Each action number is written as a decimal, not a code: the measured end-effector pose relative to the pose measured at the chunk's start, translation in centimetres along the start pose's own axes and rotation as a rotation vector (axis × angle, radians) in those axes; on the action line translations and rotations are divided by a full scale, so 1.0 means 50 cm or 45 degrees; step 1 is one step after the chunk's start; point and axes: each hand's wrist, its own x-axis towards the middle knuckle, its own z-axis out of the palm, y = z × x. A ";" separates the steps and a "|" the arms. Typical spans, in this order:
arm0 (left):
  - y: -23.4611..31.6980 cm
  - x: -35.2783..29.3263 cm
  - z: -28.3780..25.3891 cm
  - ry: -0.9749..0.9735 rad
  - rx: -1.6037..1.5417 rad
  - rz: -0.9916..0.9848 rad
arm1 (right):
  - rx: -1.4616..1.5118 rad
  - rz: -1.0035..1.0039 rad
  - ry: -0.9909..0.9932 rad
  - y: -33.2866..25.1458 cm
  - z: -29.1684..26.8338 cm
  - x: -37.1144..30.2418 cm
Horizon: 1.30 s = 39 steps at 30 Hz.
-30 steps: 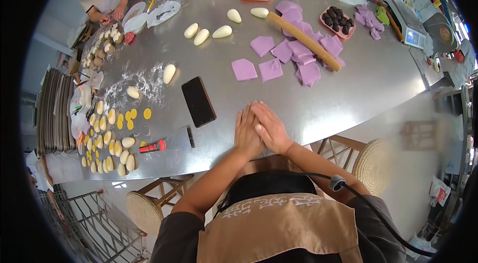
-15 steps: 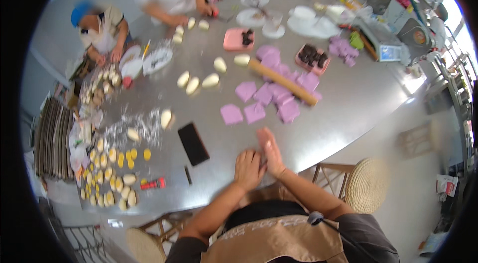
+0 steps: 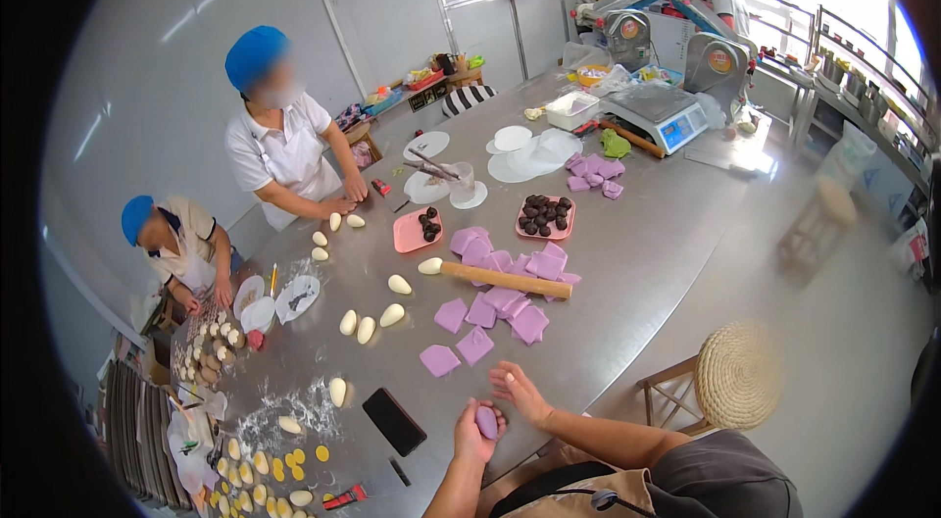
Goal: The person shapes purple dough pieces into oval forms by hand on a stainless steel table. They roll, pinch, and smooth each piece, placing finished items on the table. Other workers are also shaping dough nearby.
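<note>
My left hand (image 3: 469,440) is curled around a smooth, oval lump of purple dough (image 3: 487,422) at the table's near edge. Just above and to its right, my right hand (image 3: 524,396) has its fingers spread and holds nothing. Flat purple dough pieces (image 3: 474,345) lie beyond my hands, several of them overlapping in a pile. A wooden rolling pin (image 3: 510,281) rests across that pile, its left end by a pale egg-shaped dough piece (image 3: 430,266).
Pink trays (image 3: 419,244) with dark balls stand farther back. A black phone (image 3: 394,422), pale egg-shaped pieces (image 3: 366,330) and yellow discs (image 3: 297,459) lie to the left. Two people work across the metal table (image 3: 627,273). A woven stool (image 3: 737,376) stands at right.
My hands were pressed together and are now apart, showing purple dough in the left. The view has tilted up, so table things appear lower. The person in white now shows more fully.
</note>
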 end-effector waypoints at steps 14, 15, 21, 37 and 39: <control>-0.023 -0.001 0.026 -0.055 1.637 1.575 | -0.067 0.059 0.000 -0.012 0.009 -0.009; -0.029 0.004 0.015 0.003 1.833 1.627 | -0.072 0.063 0.011 -0.012 0.010 -0.008; -0.038 -0.003 -0.003 -0.097 2.311 1.329 | -0.286 -0.094 -0.031 0.002 0.008 -0.006; -0.083 -0.040 -0.053 -0.029 1.891 1.348 | -1.167 -0.638 -0.462 -0.025 0.068 -0.088; -0.084 -0.033 -0.058 0.002 1.902 1.356 | -1.214 -0.637 -0.474 -0.020 0.064 -0.096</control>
